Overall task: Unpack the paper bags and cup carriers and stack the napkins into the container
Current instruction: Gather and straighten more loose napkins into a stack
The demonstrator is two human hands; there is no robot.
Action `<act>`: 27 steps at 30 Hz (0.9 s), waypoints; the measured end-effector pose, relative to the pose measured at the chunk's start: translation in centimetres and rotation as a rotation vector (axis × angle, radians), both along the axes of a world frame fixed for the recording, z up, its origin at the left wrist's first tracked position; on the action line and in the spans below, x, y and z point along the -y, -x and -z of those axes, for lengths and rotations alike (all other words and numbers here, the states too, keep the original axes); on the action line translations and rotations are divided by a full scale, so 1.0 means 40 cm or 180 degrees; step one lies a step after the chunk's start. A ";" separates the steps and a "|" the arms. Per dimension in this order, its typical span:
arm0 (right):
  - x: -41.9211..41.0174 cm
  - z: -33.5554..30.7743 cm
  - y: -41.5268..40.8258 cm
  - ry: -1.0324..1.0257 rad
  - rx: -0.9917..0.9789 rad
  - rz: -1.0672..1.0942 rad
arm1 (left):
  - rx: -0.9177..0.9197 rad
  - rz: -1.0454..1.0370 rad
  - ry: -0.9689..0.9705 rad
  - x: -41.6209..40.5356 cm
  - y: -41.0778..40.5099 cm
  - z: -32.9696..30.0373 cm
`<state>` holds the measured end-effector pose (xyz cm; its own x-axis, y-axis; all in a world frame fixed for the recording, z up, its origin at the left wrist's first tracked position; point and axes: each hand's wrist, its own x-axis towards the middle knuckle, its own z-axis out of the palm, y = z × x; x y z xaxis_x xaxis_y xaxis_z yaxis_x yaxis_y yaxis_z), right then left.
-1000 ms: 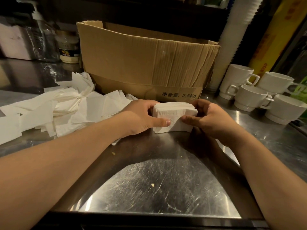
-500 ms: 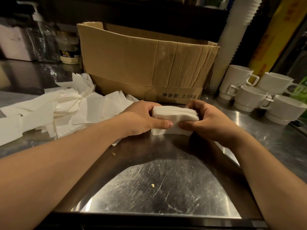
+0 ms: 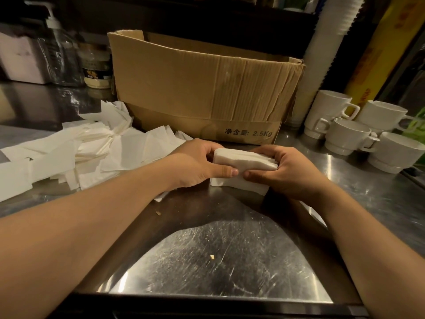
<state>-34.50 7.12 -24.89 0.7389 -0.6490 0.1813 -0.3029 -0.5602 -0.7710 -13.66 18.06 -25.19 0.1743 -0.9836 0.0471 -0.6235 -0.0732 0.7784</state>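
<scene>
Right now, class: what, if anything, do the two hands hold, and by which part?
Both hold one stack of napkins, standing on the steel counter. The left hand grips its left end, the right hand its right end, thumbs on the near face.

napkin stack [image 3: 241, 168] before box [image 3: 202, 88], cups [image 3: 358, 132] right

— What hems us in around the grip?
— The cardboard box [image 3: 202, 88] stands just behind it, loose napkins [image 3: 92, 153] sprawl to its left, white mugs [image 3: 358, 132] crowd its right.
— And toward us?
— Bare steel counter [image 3: 218, 261], open all the way.
</scene>
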 end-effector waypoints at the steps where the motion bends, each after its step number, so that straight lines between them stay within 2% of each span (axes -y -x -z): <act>1: 0.000 0.000 0.000 0.0013 -0.0052 -0.0016 | -0.0004 0.0014 0.0001 0.000 0.001 -0.001; 8: 0.009 0.002 0.014 0.0081 0.0177 -0.0165 | -0.0138 -0.0084 0.0102 -0.004 0.002 -0.001; 16: -0.001 -0.011 0.013 0.0820 -0.0308 -0.0341 | -0.0146 -0.0033 0.0071 0.000 0.001 0.002; 22: 0.001 -0.010 0.011 0.1094 -0.0590 -0.0366 | -0.0175 -0.0014 0.0060 0.002 0.003 0.002; 27: 0.000 -0.016 0.028 0.1414 -0.0137 -0.0114 | -0.0165 -0.0069 0.0095 0.003 0.000 0.004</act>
